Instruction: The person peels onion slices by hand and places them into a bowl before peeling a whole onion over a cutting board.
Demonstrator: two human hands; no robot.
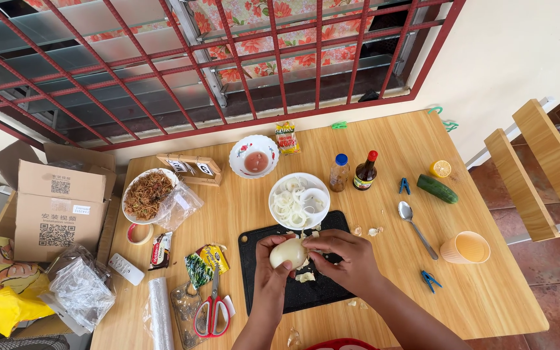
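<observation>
Cradling a smooth, pale, rounded onion [288, 253], the left hand [272, 262] curls its fingers around it above the matte black cutting board [260, 285]; the right hand [348, 259] pinches at the onion's side with fingertips pressed to its skin; thin papery peel scraps [306, 277] lie on the board beneath; just behind, touching the board's far edge, a white round bowl [299, 201] holds glossy onion rings; red-handled scissors [212, 311] rest on the grainy wooden surface [487, 304], left of the board.
</observation>
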